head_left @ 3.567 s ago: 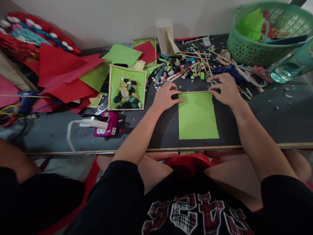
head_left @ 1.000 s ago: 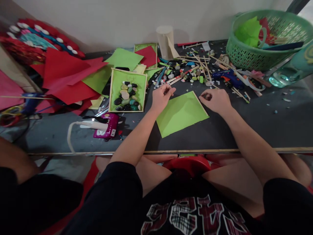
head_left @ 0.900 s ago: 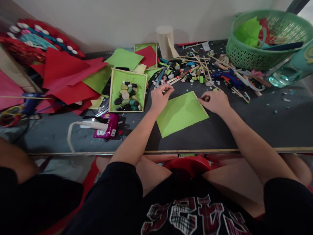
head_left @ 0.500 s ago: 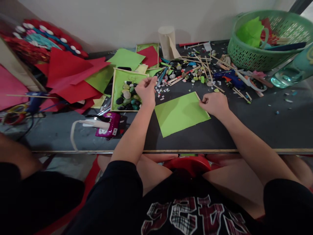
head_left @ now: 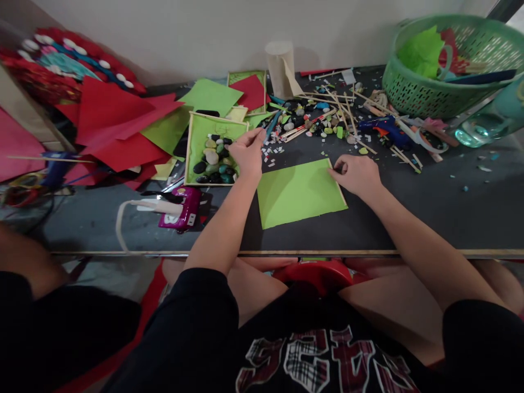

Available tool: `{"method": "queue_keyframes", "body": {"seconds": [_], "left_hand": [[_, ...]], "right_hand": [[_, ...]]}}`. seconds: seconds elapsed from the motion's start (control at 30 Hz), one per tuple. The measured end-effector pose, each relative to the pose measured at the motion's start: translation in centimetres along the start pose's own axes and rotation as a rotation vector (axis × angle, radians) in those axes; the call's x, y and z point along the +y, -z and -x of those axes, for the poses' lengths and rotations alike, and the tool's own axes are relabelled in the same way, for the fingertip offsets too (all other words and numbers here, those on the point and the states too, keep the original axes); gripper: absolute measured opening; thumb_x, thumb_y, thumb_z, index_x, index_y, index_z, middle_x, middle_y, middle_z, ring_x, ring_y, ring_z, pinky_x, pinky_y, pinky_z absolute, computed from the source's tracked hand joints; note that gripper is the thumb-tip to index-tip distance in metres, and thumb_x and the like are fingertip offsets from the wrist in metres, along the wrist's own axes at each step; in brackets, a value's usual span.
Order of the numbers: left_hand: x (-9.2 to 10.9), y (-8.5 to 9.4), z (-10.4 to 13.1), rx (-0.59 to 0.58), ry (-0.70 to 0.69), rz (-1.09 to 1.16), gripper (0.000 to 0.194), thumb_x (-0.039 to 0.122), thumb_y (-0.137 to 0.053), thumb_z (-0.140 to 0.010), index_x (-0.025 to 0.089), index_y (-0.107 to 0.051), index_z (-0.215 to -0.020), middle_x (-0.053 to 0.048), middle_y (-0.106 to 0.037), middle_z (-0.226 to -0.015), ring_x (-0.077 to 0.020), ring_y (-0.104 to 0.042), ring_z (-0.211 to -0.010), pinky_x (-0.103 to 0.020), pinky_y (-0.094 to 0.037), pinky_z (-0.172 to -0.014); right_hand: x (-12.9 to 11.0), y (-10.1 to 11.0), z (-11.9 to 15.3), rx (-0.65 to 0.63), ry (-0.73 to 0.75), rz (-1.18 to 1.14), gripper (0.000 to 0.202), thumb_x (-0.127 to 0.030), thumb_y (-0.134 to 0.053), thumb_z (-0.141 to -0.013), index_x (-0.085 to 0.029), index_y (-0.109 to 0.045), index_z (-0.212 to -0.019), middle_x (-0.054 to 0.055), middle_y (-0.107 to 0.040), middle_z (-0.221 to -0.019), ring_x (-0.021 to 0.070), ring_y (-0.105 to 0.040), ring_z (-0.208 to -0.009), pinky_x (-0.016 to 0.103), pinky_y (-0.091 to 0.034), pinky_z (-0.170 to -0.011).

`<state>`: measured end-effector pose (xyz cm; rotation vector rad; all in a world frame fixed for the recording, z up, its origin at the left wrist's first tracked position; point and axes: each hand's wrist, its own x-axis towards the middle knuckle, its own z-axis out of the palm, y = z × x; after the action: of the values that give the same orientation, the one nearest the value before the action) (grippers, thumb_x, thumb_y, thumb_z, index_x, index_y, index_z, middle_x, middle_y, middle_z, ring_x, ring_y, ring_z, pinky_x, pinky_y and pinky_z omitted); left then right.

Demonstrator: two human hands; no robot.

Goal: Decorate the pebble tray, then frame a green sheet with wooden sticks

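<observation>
A green sheet (head_left: 301, 192) lies on the dark table with a thin pale stick along its right edge. My right hand (head_left: 355, 173) is closed at the sheet's upper right corner, its fingertips by the stick. My left hand (head_left: 249, 155) is pinched above the sheet's upper left side, beside the green tray; what its fingertips hold, if anything, is too small to make out. Dark, white and teal pebbles (head_left: 212, 158) lie in the wood-edged green tray (head_left: 197, 129).
Sticks, pebbles and paper scraps spread behind the hands, near a paper roll (head_left: 279, 71). A blue glue gun (head_left: 387, 128), scissors and a green basket (head_left: 434, 95) are at the right. Red paper (head_left: 110, 112) and a purple power block (head_left: 185, 208) lie left.
The green sheet has turned slightly and its lower edge has shifted left. My right hand has moved a little left, while my left hand stays almost in place.
</observation>
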<state>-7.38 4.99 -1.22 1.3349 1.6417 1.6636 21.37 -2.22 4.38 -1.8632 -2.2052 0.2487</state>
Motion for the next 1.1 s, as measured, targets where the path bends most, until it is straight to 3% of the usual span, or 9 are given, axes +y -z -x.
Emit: {"method": "queue_keyframes", "body": {"seconds": [0.1,0.3,0.43,0.57,0.67,0.73,0.9,1.03,1.1], "left_hand": [[0.0,-0.1,0.0,0.121,0.047,-0.009,0.046,0.066,-0.077,-0.079,0.02,-0.074,-0.086,-0.004,-0.072,-0.076,-0.0162,-0.067,-0.068,-0.029,-0.056,-0.058],[1.7,-0.1,1.8,-0.051,-0.15,-0.145,0.041,0.063,-0.062,-0.092,0.025,-0.075,-0.097,-0.005,-0.079,-0.093,-0.0192,-0.074,-0.088,-0.031,-0.06,-0.081],[2.8,-0.1,2.9,-0.125,-0.226,-0.271,0.037,0.058,-0.06,-0.095,0.024,-0.075,-0.093,-0.004,-0.078,-0.083,-0.0178,-0.072,-0.078,-0.029,-0.057,-0.079],[3.9,-0.2,3.8,-0.348,-0.462,-0.448,0.034,0.044,-0.053,-0.101,0.021,-0.075,-0.114,-0.008,-0.08,-0.099,-0.0209,-0.074,-0.088,-0.036,-0.057,-0.089],[4.7,-0.5,4.7,-0.662,-0.723,-0.517,0.033,0.036,-0.052,-0.101,0.019,-0.076,-0.116,-0.011,-0.079,-0.111,-0.0254,-0.073,-0.108,-0.041,-0.056,-0.096],[5.1,-0.8,5.6,-0.818,-0.832,-0.541,0.033,0.034,-0.049,-0.102,0.018,-0.077,-0.112,-0.011,-0.08,-0.107,-0.0255,-0.073,-0.106,-0.042,-0.058,-0.092],[5.8,-1.9,7.9,-0.892,-0.946,-0.48,0.035,0.03,-0.045,-0.105,0.019,-0.077,-0.112,-0.01,-0.08,-0.109,-0.0234,-0.075,-0.104,-0.04,-0.06,-0.091],[6.1,-2.7,8.9,-1.03,-0.959,-0.484,0.036,0.033,-0.05,-0.105,0.017,-0.069,-0.132,-0.011,-0.064,-0.146,-0.0247,-0.061,-0.135,-0.041,-0.051,-0.113],[6.3,-2.8,9.0,-1.109,-0.919,-0.515,0.045,0.04,-0.05,-0.105,0.02,-0.059,-0.144,-0.011,-0.052,-0.158,-0.0258,-0.052,-0.146,-0.043,-0.045,-0.119]], "right_hand": [[0.1,-0.1,-0.2,0.0,-0.042,0.032,0.014,-0.035,-0.067,-0.083,-0.023,-0.074,-0.082,0.005,-0.077,-0.081,0.0235,-0.068,-0.077,0.032,-0.043,-0.063],[0.1,1.0,0.0,-0.043,-0.101,0.088,0.011,-0.032,-0.07,-0.076,-0.022,-0.071,-0.071,0.008,-0.074,-0.079,0.028,-0.069,-0.078,0.038,-0.05,-0.066],[0.2,1.4,-0.1,-0.058,-0.124,0.107,0.009,-0.03,-0.07,-0.075,-0.022,-0.07,-0.07,0.009,-0.073,-0.078,0.0291,-0.069,-0.078,0.04,-0.053,-0.069],[0.4,2.1,-0.4,-0.129,-0.076,0.107,0.008,-0.029,-0.071,-0.072,-0.023,-0.072,-0.068,0.008,-0.072,-0.076,0.0265,-0.066,-0.072,0.039,-0.05,-0.065],[1.0,2.9,-0.8,-0.221,-0.015,0.118,0.01,-0.033,-0.071,-0.072,-0.025,-0.074,-0.066,0.006,-0.072,-0.076,0.0256,-0.064,-0.071,0.037,-0.047,-0.062],[1.7,3.3,-1.0,-0.25,-0.011,0.145,0.014,-0.037,-0.071,-0.072,-0.026,-0.074,-0.063,0.006,-0.072,-0.076,0.0254,-0.064,-0.071,0.037,-0.046,-0.061],[2.8,3.7,-1.3,-0.274,-0.043,0.158,0.024,-0.045,-0.074,-0.073,-0.026,-0.074,-0.058,0.005,-0.07,-0.066,0.0218,-0.061,-0.061,0.034,-0.041,-0.056],[1.9,4.9,-2.2,-0.251,-0.047,0.117,0.021,-0.044,-0.076,-0.075,-0.025,-0.078,-0.068,0.004,-0.075,-0.073,0.0235,-0.066,-0.069,0.034,-0.042,-0.06],[1.3,6.0,-3.3,-0.138,-0.091,0.133,0.02,-0.041,-0.075,-0.08,-0.022,-0.082,-0.081,0.008,-0.078,-0.087,0.0275,-0.069,-0.084,0.036,-0.045,-0.068]]}}
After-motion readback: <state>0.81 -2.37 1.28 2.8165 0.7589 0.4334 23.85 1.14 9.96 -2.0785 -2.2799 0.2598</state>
